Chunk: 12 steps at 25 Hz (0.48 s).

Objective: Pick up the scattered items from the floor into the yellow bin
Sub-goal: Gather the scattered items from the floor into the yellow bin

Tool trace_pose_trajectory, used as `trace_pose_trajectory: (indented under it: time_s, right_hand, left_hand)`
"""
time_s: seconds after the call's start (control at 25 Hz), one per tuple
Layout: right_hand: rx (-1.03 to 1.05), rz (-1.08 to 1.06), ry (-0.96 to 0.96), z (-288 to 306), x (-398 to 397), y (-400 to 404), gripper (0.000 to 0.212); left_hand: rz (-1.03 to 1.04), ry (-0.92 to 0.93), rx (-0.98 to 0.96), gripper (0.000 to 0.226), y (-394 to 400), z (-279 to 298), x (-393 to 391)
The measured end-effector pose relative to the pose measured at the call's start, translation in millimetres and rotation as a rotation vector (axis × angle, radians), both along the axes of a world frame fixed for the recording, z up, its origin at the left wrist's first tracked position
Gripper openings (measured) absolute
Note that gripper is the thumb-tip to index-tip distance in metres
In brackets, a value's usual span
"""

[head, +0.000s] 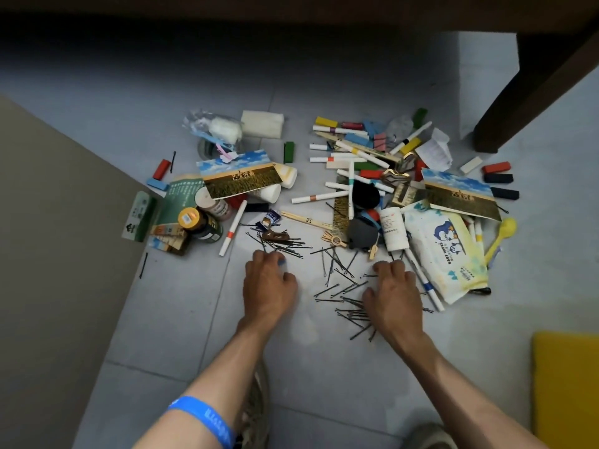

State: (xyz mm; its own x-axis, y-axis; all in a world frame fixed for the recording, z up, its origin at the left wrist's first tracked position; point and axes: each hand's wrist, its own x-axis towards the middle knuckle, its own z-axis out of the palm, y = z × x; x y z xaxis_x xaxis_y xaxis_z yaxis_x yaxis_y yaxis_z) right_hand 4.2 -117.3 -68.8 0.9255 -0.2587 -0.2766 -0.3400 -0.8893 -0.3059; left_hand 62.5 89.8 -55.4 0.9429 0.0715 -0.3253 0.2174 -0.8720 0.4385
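Both hands down among the hairpins on the floor!

The left hand (pixel 269 283) has fingers curled onto the black hairpins (pixel 337 273), though a real grip can't be confirmed; same story for the right hand (pixel 393 294), knuckles bent over the pile. The yellow bin (pixel 565 384) sits at the right edge, well apart from the markers (pixel 350 150) and the baby wipes pack (pixel 445 254).

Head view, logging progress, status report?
Left hand and right hand down on hairpins, grip unclear. Yellow bin at right. Pile unsorted.
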Motion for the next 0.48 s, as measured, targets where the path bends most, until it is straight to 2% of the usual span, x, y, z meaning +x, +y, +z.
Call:
trace_pose_trajectory:
  time_s: [0.08, 0.16, 0.24, 0.32, 0.4, 0.48]
  right_hand:
    - [0.147, 0.093, 0.023, 1, -1, 16, 0.035]
    - [0.2, 0.122, -0.013, 1, -10, 19, 0.031]
    - [0.152, -0.034, -0.069, -2, -18, 1, 0.033]
    - [0.12, -0.176, -0.04, -4, -29, -18, 0.039]
    - [0.129, -0.099, -0.006, -4, -35, -19, 0.042]
    - [0.224, 0.036, 0.008, -2, -38, -6, 0.04]
  left_hand:
    - [-0.089, -0.007, 0.052, 0.034, -6, 2, -2]
    - [-0.171, -0.107, 0.032, 0.037, -18, 1, -7]
    - [-0.305, -0.115, -0.015, 0.046, -32, -4, -5]
    - [-0.363, -0.024, 0.009, 0.056, -46, -9, 2]
    - [-0.406, 0.017, 0.05, 0.06, -61, -12, 0]
    - [-0.486, -0.001, 0.012, 0.056, -68, -13, -12]
